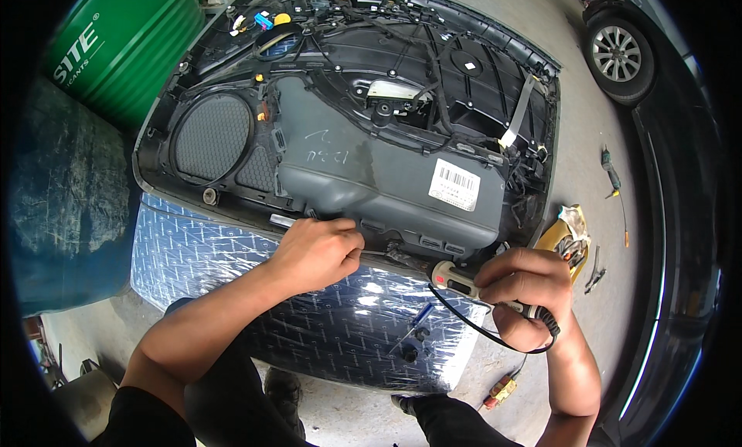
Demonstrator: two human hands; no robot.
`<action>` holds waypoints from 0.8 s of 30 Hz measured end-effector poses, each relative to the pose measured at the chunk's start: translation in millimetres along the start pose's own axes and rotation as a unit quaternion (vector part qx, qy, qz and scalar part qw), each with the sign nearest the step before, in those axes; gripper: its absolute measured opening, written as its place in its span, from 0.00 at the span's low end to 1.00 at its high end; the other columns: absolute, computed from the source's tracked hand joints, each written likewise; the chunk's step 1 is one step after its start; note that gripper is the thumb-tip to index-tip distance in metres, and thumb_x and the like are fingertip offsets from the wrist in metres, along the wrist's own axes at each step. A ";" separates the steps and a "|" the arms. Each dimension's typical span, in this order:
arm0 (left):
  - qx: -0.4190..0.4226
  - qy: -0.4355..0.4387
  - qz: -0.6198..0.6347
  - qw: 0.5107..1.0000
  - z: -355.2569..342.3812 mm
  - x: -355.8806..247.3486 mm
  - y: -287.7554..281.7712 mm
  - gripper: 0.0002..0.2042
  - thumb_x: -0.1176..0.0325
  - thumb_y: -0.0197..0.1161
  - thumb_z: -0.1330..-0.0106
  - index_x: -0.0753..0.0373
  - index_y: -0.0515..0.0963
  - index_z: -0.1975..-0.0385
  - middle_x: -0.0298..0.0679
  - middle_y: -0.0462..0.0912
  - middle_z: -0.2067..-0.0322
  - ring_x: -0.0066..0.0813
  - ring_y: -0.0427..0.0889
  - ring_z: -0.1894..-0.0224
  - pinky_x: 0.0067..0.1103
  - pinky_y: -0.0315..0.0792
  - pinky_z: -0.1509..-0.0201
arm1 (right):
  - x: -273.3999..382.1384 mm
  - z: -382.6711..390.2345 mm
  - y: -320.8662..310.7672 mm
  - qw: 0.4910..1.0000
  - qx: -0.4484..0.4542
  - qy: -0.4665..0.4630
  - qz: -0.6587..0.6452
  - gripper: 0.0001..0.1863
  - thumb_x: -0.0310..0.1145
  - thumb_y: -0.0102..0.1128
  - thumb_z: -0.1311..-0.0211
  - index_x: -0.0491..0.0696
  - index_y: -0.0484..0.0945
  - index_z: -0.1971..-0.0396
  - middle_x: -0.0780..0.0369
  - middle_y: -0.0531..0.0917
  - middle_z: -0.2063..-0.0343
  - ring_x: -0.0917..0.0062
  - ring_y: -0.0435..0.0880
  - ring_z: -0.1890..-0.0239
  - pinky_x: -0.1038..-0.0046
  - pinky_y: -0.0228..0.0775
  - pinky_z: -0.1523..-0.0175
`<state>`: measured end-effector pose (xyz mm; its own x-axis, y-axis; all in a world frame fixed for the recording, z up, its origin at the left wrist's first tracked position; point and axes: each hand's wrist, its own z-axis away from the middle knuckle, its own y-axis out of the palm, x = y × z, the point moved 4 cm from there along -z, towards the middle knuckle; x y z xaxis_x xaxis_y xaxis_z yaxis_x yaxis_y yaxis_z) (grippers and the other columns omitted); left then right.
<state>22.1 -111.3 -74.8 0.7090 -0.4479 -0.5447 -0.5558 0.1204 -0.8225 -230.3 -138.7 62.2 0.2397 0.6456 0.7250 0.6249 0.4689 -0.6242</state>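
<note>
Before us, a door panel (pixel 340 168) lies on a bench (pixel 301 327), with a screwdriver (pixel 422 315) on the bench nearer us; a drum (pixel 143 56) stands beyond, left, a car (pixel 692 184) right, a bag (pixel 570 224) on the floor (pixel 580 141) between

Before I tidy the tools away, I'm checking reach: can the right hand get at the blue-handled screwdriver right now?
Probably not while the right hand grips the corded tool; otherwise, the blue-handled screwdriver lies nearby, uncovered on the plastic-wrapped surface.

The green drum (pixel 147 49) bears lettering (pixel 75 52), the grey panel (pixel 386 176) a barcode label (pixel 454 185) and handwriting (pixel 327 155).
</note>
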 end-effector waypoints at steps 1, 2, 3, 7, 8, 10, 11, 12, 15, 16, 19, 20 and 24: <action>0.000 -0.003 0.000 1.000 0.2 -0.1 -0.3 0.03 0.73 0.69 0.46 0.62 0.83 0.73 0.36 0.82 0.73 0.40 0.85 0.73 0.31 0.79 0.71 | 0.6 -0.2 0.1 1.000 0.002 -0.001 -0.003 0.13 0.21 0.61 0.69 0.40 0.83 0.75 0.58 0.85 0.70 0.66 0.85 0.74 0.71 0.77 0.69; -0.004 -0.006 0.000 1.000 0.5 0.1 -0.8 0.03 0.74 0.69 0.46 0.62 0.83 0.73 0.36 0.82 0.73 0.40 0.84 0.74 0.31 0.79 0.71 | 1.2 -0.4 0.2 1.000 0.004 -0.002 -0.005 0.13 0.21 0.61 0.70 0.40 0.83 0.75 0.58 0.85 0.70 0.66 0.85 0.74 0.71 0.77 0.69; -0.009 -0.008 0.000 1.000 0.8 0.6 -1.5 0.03 0.74 0.69 0.46 0.62 0.83 0.73 0.36 0.82 0.73 0.40 0.84 0.74 0.31 0.79 0.71 | 1.7 -0.7 0.2 1.000 0.004 -0.003 -0.004 0.14 0.21 0.61 0.70 0.40 0.83 0.75 0.58 0.85 0.71 0.66 0.85 0.74 0.71 0.77 0.69; -0.030 -0.021 0.003 0.999 1.5 3.3 -1.9 0.04 0.74 0.68 0.48 0.61 0.82 0.73 0.36 0.81 0.74 0.41 0.84 0.75 0.32 0.78 0.72 | 2.5 -0.2 0.9 1.000 0.000 -0.007 0.002 0.14 0.20 0.61 0.70 0.40 0.83 0.75 0.58 0.85 0.71 0.67 0.86 0.74 0.71 0.77 0.69; -0.041 -0.024 0.003 0.999 1.1 2.8 -3.2 0.03 0.74 0.67 0.48 0.61 0.81 0.74 0.36 0.81 0.74 0.41 0.84 0.76 0.32 0.78 0.73 | 2.6 0.2 1.1 1.000 -0.002 -0.008 0.003 0.14 0.20 0.61 0.70 0.40 0.83 0.75 0.57 0.85 0.71 0.67 0.86 0.74 0.71 0.77 0.69; -0.063 -0.033 0.003 0.997 0.8 1.4 -6.6 0.01 0.73 0.65 0.47 0.60 0.79 0.77 0.35 0.81 0.75 0.41 0.83 0.77 0.33 0.78 0.74 | 2.6 1.3 1.2 1.000 -0.012 -0.009 0.010 0.14 0.20 0.60 0.71 0.41 0.83 0.75 0.57 0.85 0.71 0.67 0.86 0.74 0.71 0.78 0.69; -0.063 -0.038 0.006 0.997 1.0 1.6 -6.5 0.01 0.73 0.64 0.47 0.61 0.79 0.77 0.35 0.81 0.75 0.41 0.83 0.77 0.33 0.78 0.74 | 2.3 1.4 1.5 1.000 -0.016 -0.009 0.014 0.14 0.20 0.60 0.71 0.41 0.83 0.75 0.57 0.85 0.70 0.67 0.86 0.74 0.71 0.78 0.69; -0.063 -0.042 0.009 0.997 1.4 1.9 -6.4 0.02 0.73 0.64 0.47 0.61 0.78 0.77 0.36 0.81 0.75 0.42 0.83 0.77 0.33 0.78 0.74 | 2.1 1.2 0.8 1.000 -0.023 -0.011 0.013 0.14 0.19 0.60 0.71 0.41 0.83 0.75 0.58 0.85 0.70 0.68 0.86 0.74 0.71 0.78 0.69; -0.064 -0.047 0.018 0.997 1.9 2.3 -6.1 0.02 0.72 0.64 0.48 0.61 0.78 0.77 0.37 0.82 0.76 0.43 0.83 0.77 0.34 0.78 0.74 | 4.4 1.2 -4.2 0.999 -0.037 -0.010 0.013 0.14 0.19 0.60 0.71 0.42 0.83 0.76 0.58 0.86 0.71 0.69 0.87 0.73 0.72 0.78 0.69; -0.064 -0.047 0.019 0.997 2.0 2.5 -6.1 0.02 0.72 0.63 0.48 0.61 0.78 0.77 0.37 0.82 0.76 0.43 0.83 0.77 0.35 0.78 0.74 | 4.1 1.6 -5.5 0.999 -0.037 -0.009 0.011 0.14 0.20 0.60 0.71 0.42 0.83 0.76 0.58 0.86 0.71 0.69 0.87 0.73 0.72 0.79 0.69; -0.055 -0.056 0.021 0.997 2.6 2.8 -5.6 0.03 0.71 0.63 0.48 0.62 0.78 0.77 0.38 0.82 0.76 0.44 0.83 0.76 0.36 0.78 0.73 | 1.5 6.3 -8.0 0.999 -0.035 -0.001 0.009 0.13 0.20 0.60 0.71 0.42 0.83 0.76 0.57 0.86 0.71 0.69 0.87 0.73 0.72 0.79 0.69; -0.052 -0.057 0.020 0.997 2.3 2.8 -5.8 0.03 0.71 0.63 0.48 0.62 0.78 0.77 0.38 0.82 0.76 0.44 0.84 0.76 0.36 0.78 0.72 | 1.4 7.5 -8.6 0.999 -0.033 0.001 0.012 0.13 0.20 0.59 0.71 0.42 0.83 0.77 0.57 0.86 0.71 0.69 0.87 0.74 0.72 0.79 0.69; -0.038 -0.064 0.017 0.997 3.1 4.5 -4.2 0.04 0.70 0.62 0.48 0.62 0.78 0.76 0.38 0.83 0.76 0.45 0.84 0.75 0.36 0.78 0.71 | -3.0 11.7 -7.9 0.999 -0.034 0.005 0.009 0.13 0.20 0.60 0.71 0.42 0.83 0.77 0.57 0.86 0.71 0.69 0.87 0.74 0.72 0.78 0.69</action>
<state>29.0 -111.1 -74.3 0.7367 -0.3267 -0.5921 -0.6078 0.0638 -0.7915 -244.7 -137.2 61.6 0.2584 0.6467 0.7177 0.6691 0.4160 -0.6158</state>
